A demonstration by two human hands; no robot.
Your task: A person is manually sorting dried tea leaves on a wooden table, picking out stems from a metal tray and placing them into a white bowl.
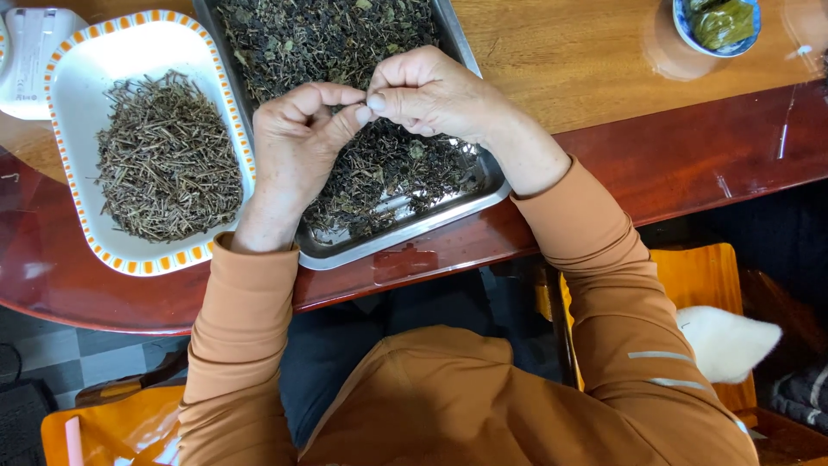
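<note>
Head view, left hand [297, 138] & right hand [431, 91] pinched together, over leaf tray [487, 185]

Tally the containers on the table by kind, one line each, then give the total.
Metal tray of dark dried leaves, under both hands: 1
White dish with an orange-checked rim, holding dried stems: 1
Small blue-and-white bowl of greenish stuff, at the far right: 1
Total: 3

The left hand and right hand meet fingertip to fingertip over the tray; whatever they pinch is too small to tell.

two hands [297, 142] [431, 91], one metal tray [405, 226], one white dish [147, 43], one small bowl [686, 30]
</note>
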